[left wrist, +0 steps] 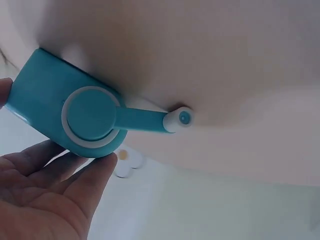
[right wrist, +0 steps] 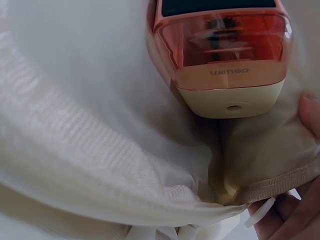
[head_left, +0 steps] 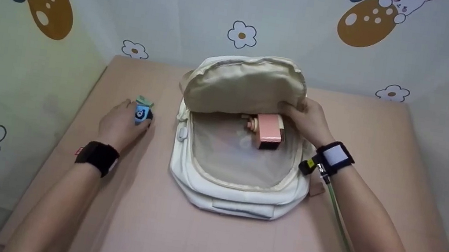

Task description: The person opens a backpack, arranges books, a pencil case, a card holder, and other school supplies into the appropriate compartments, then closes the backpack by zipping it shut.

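My left hand [head_left: 117, 125] grips a blue crank pencil sharpener [head_left: 142, 114] over the left of the table. In the left wrist view its crank points away from the palm, with fingers along one side and the thumb at the far end. A cream backpack [head_left: 236, 193] lies with its front compartment unzipped. My right hand [head_left: 312, 119] holds the edge of its raised flap [head_left: 247, 89] at the right. Inside the compartment sits a pink pencil sharpener [head_left: 269, 128]; the right wrist view shows its clear red shavings drawer [right wrist: 225, 45] up close.
The pinkish table [head_left: 207, 243] runs under the backpack. Pale cloth [head_left: 196, 19] printed with rabbits and flowers hangs behind and at both sides. A green cable [head_left: 342, 228] trails along the right forearm from the wristband [head_left: 335, 157].
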Motion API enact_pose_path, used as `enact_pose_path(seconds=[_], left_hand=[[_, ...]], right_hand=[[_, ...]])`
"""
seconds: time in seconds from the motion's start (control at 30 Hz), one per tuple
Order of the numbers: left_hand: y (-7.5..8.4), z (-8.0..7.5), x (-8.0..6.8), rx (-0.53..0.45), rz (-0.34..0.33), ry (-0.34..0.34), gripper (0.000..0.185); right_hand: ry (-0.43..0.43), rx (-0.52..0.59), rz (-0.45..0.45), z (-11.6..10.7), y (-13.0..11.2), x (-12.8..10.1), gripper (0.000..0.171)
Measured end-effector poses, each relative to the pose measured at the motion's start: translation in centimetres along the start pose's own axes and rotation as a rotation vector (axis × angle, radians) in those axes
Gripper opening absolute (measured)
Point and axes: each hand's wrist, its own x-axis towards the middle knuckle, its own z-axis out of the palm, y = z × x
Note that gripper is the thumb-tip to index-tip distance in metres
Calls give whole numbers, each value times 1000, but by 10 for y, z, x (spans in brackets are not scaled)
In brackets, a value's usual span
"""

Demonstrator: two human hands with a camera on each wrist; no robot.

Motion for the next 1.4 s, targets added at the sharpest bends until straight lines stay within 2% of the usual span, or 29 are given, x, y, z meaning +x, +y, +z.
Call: enact_pose_path(seconds=[0.2, 0.33, 0.47, 0.57, 0.67, 0.83, 1.0, 1.1, 1.2, 1.3, 1.4], left_hand=[[31, 9, -9, 3, 78, 6, 72], [40, 6, -12, 26, 107, -25, 75], [40, -6, -12, 51, 123, -102, 78], [38, -14, -11, 63, 134, -135, 79], [35, -17, -9, 56, 138, -146, 75], [29, -16, -7, -13, 155, -179, 68], [28, -23, -9, -40, 169, -191, 74], [32, -33, -16, -36, 183, -175, 73], [42, -46, -28, -15, 244, -115, 70], [60, -60, -44, -15, 356, -33, 69], [87, -71, -60, -25, 483, 22, 71]], right_hand=[[-6, 18, -2, 0, -2, -1, 65], [-8, 14, 2, 0, -2, -2, 64], [-5, 1, 4, 1, -2, -2, 63], [0, -15, 2, 1, 0, -2, 62], [5, -24, -3, 1, 1, -1, 61], [7, -24, -11, 1, 2, -1, 60], [9, -19, -23, 1, 1, -1, 60], [5, -22, -25, 1, 1, 0, 61], [-3, -25, -22, 2, 1, 0, 62], [-3, -26, -17, 2, 1, 0, 63], [6, -29, -12, 1, 1, -1, 64]])
